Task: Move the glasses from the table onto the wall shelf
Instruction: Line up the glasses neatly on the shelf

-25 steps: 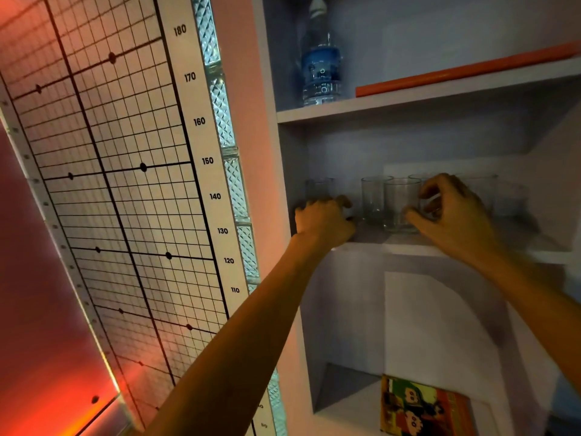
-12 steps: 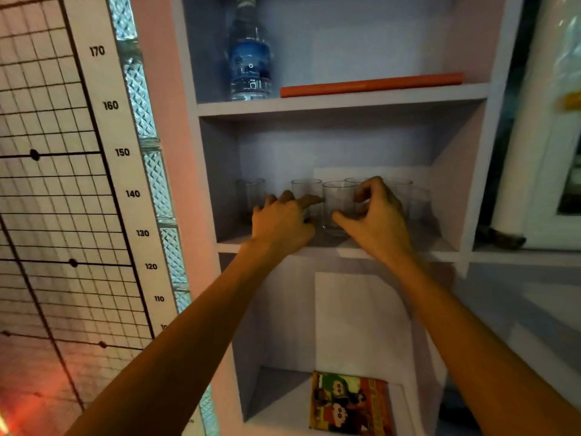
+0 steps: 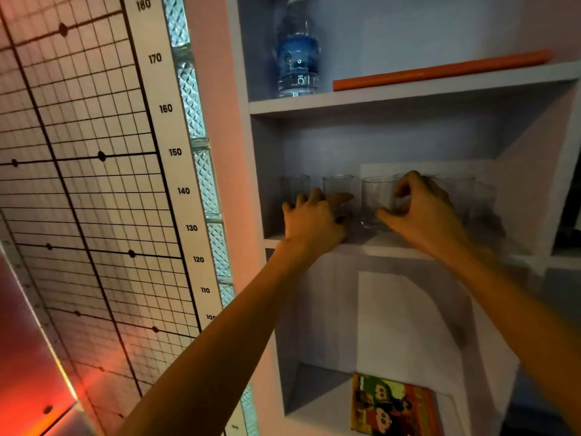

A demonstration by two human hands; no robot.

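Several clear glasses stand in a row on the middle wall shelf (image 3: pixel 393 247). The leftmost glass (image 3: pixel 295 187) stands free. My left hand (image 3: pixel 314 221) rests at the shelf's front with its fingers spread, and its thumb lies across the front of the second glass (image 3: pixel 338 185). My right hand (image 3: pixel 424 212) is on the third glass (image 3: pixel 375 199), thumb at its base and curled fingers at its right side. This glass stands on the shelf. More glasses (image 3: pixel 459 190) are partly hidden behind my right hand.
A water bottle (image 3: pixel 297 58) and an orange tube (image 3: pixel 440 70) sit on the upper shelf (image 3: pixel 345 103). A colourful book (image 3: pixel 393 404) lies in the lower compartment. A grid height chart (image 3: pixel 94 184) and a glass-block strip (image 3: pixel 201 171) cover the wall on the left.
My left hand has shifted from in front of the leftmost glass to the second glass, and its fingers have spread. My right hand stays on the third glass. The camera view has swung.
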